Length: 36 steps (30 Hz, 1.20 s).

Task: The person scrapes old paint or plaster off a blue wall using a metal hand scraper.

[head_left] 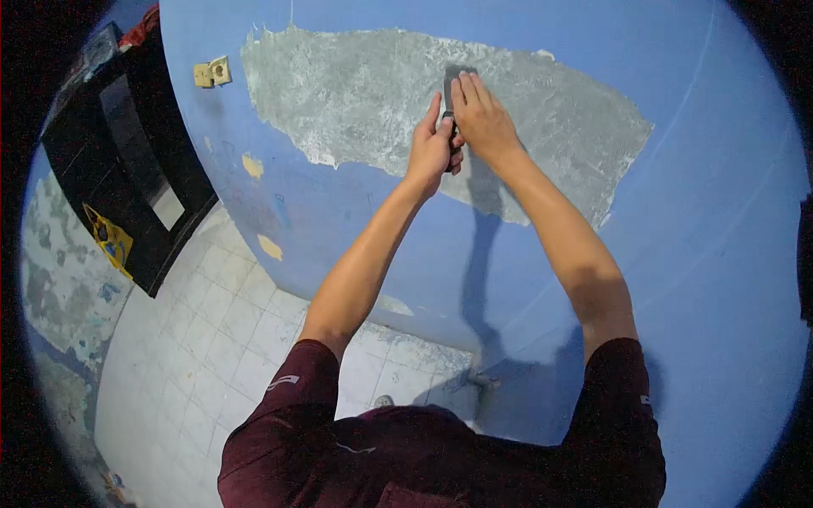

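A scraper with a dark handle and a flat grey blade point(460, 73) lies against the grey bare patch point(356, 93) of a blue wall point(381, 229). My left hand point(434, 151) is wrapped round the handle, below the blade. Above it and to the right, my right hand point(484, 114) lies flat with its fingertips on the blade, which they partly cover. White, ragged paint edges border the patch. Shadows of my arms fall on the wall below the hands.
A yellowed wall socket point(218, 70) sits left of the patch. Further left stands a dark cabinet point(85, 161) with a yellow bag point(110, 240) hanging on it. White floor tiles point(203, 339) extend along the wall's base at the lower left.
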{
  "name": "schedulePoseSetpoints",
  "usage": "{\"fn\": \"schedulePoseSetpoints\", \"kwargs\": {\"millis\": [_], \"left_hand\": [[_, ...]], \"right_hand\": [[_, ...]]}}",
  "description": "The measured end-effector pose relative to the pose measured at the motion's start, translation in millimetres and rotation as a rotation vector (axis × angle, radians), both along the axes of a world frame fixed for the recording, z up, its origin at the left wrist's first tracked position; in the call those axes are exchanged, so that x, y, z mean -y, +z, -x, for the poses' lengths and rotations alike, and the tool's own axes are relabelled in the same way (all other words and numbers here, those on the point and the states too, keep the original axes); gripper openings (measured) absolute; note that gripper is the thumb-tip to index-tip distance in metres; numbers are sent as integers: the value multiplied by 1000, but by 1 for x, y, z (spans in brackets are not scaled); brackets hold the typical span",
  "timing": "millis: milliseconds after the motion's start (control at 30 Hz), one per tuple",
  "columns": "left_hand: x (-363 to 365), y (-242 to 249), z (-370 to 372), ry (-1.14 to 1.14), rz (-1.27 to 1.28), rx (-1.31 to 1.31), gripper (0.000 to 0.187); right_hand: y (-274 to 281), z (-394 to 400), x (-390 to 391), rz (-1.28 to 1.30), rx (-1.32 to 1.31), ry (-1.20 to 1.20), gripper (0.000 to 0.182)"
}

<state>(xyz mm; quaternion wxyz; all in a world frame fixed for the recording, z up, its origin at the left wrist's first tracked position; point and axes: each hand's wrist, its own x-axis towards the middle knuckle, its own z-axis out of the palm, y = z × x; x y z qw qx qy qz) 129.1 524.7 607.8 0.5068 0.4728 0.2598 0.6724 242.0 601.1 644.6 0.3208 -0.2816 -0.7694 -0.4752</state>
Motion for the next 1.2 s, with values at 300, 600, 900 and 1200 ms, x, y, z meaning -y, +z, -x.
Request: {"fn": "schedulePoseSetpoints", "kwargs": {"millis": [300,600,900,1200], "left_hand": [[-11,23,14,-5,-21,36,53],[-7,44,31,-152,20,120,48],[-8,63,57,-214,68,13,39],[-16,46,58,-230,-6,29,53]], "right_hand": [[44,14,-17,-252,105,23,26],[57,36,-23,-158,55,-64,22],[61,55,-10,-2,-43,-90,19],[51,54,-23,-190,69,-159,21]]}}
